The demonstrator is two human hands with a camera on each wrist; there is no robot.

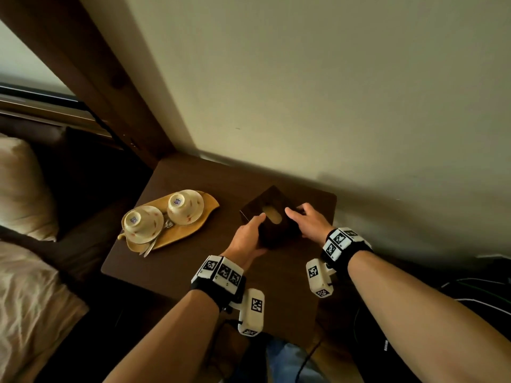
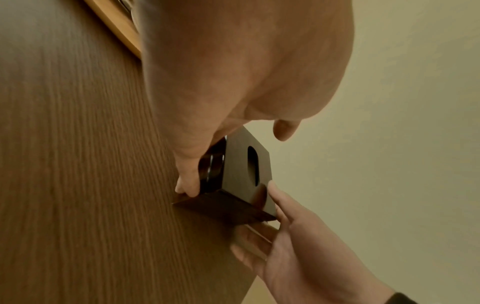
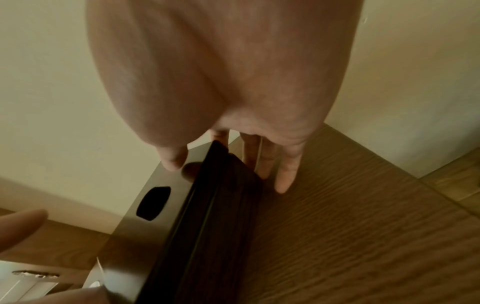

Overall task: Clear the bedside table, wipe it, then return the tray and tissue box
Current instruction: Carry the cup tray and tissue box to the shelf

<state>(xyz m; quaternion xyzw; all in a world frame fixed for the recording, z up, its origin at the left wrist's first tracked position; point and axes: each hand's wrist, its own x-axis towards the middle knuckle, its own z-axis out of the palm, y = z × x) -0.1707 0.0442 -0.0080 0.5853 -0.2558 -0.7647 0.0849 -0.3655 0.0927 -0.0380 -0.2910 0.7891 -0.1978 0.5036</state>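
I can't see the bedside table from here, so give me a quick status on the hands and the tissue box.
Both hands, left and right, grip the tissue box on the table. Tray with two upturned cups sits apart at left. Nothing blocking.

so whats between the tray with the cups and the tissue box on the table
Only bare tabletop: in the head view a strip of dark bedside table separates the tray from the tissue box, which both hands grip.

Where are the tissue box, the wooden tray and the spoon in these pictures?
tissue box (image 1: 272, 226): head view, on its dark top beside the oval opening.
wooden tray (image 1: 206, 208): head view, on the bare right end of the tray.
spoon (image 1: 150, 248): head view, on the handle sticking out past the near saucer.
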